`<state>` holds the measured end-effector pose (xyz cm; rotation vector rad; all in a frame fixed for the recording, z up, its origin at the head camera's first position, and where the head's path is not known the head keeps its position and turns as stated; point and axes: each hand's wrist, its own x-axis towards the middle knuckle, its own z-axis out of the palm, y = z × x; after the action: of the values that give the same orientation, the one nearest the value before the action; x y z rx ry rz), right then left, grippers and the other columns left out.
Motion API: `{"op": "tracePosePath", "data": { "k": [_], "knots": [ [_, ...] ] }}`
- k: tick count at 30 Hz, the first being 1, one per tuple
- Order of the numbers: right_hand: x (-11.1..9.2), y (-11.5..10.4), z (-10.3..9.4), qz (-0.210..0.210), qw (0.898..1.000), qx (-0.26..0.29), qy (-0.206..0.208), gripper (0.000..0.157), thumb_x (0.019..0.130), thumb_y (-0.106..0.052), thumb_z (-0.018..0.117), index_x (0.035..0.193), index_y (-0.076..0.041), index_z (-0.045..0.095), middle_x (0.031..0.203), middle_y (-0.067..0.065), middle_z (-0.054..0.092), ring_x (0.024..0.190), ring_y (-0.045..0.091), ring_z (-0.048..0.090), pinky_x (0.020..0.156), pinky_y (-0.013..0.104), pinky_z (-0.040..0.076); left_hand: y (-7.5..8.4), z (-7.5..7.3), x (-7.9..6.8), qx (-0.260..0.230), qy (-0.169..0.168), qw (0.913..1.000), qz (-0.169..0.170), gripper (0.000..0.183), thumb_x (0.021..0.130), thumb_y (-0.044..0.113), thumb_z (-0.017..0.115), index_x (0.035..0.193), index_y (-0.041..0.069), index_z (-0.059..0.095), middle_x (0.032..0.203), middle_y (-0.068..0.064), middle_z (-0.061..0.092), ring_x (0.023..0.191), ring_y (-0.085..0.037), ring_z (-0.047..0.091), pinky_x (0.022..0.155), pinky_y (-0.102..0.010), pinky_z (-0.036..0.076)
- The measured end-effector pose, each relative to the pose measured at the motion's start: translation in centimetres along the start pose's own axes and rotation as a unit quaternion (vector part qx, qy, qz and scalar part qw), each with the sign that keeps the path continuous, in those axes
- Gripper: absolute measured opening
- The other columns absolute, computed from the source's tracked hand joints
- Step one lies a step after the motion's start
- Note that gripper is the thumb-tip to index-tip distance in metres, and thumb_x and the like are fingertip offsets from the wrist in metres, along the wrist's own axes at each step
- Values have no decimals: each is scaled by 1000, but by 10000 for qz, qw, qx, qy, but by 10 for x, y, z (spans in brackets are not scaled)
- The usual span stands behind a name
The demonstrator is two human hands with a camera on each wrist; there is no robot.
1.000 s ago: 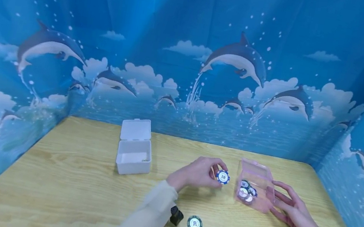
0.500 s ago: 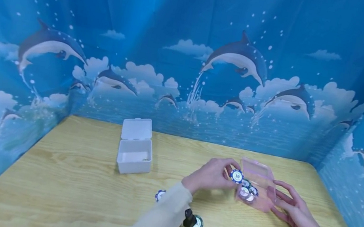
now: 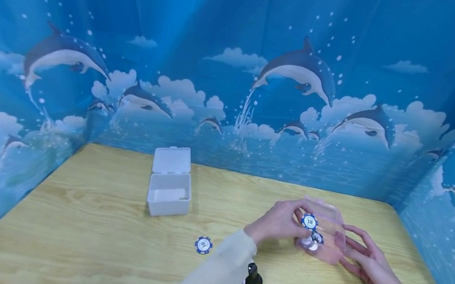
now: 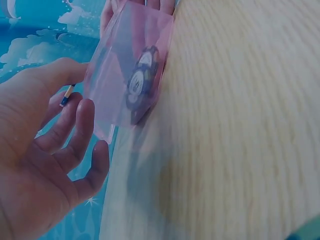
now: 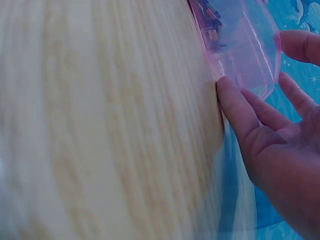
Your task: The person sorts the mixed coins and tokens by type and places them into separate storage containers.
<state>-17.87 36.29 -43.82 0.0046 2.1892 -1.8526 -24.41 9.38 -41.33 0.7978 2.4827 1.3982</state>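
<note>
My left hand (image 3: 284, 221) pinches a blue-and-white poker chip (image 3: 310, 221) marked 10 between thumb and fingers, over the left part of a clear pink plastic box (image 3: 328, 253). Edge-on, the held chip (image 4: 67, 96) shows in the left wrist view, beside the box wall. The box's lid stands raised at the back, and several chips (image 4: 141, 80) lie inside. My right hand (image 3: 369, 264) touches the right end of the box with spread, fairly straight fingertips. In the right wrist view its fingers (image 5: 237, 102) rest along the pink wall (image 5: 250, 55).
Another blue-and-white poker chip (image 3: 203, 245) lies flat on the wooden table (image 3: 102, 241), left of my left sleeve. Farther back on the left stands a white box (image 3: 166, 208) with its lid up and something small inside. A dolphin-printed cloth (image 3: 223, 61) hangs behind the table.
My left hand has moved right, bringing the chip from beside the pink box to over it. The blue chip on the table has come into view; the green one is now hidden behind my left arm.
</note>
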Motion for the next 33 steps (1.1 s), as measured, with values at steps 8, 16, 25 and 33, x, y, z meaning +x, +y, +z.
{"op": "tracePosePath", "data": {
  "k": [8, 16, 25, 33],
  "knots": [
    [-2, -1, -2, -234, 9990, 316, -203, 47, 107, -15, 53, 149, -26, 36, 126, -24, 57, 114, -7, 63, 93, 23, 59, 0, 6, 1, -290, -27, 9996, 37, 44, 83, 16, 83, 124, 16, 67, 87, 10, 61, 74, 1, 59, 67, -16, 50],
    [-1, -1, -2, -203, 9989, 360, -199, 48, 107, -15, 53, 150, -25, 35, 125, -24, 57, 114, -6, 63, 93, 24, 59, -2, 1, -2, -508, -253, 9984, 86, 43, 87, 16, 80, 128, 14, 66, 106, -4, 70, 77, 1, 62, 70, -16, 54],
    [-1, 0, -4, -148, 9995, 202, -202, 46, 108, -16, 52, 149, -29, 36, 125, -24, 52, 113, -7, 62, 90, 22, 59, -8, -14, -8, -587, -265, 9979, 77, 37, 93, 22, 76, 128, 13, 67, 101, 7, 64, 83, -2, 62, 73, -18, 56],
    [-1, 1, -2, -53, 9999, 86, -116, 47, 107, -17, 53, 150, -28, 36, 129, -20, 51, 112, -8, 62, 92, 22, 59, -13, -26, -14, -391, -217, 9990, 25, 40, 92, 33, 77, 126, 16, 68, 110, -2, 68, 86, -3, 62, 76, -18, 54]
  ]
}}
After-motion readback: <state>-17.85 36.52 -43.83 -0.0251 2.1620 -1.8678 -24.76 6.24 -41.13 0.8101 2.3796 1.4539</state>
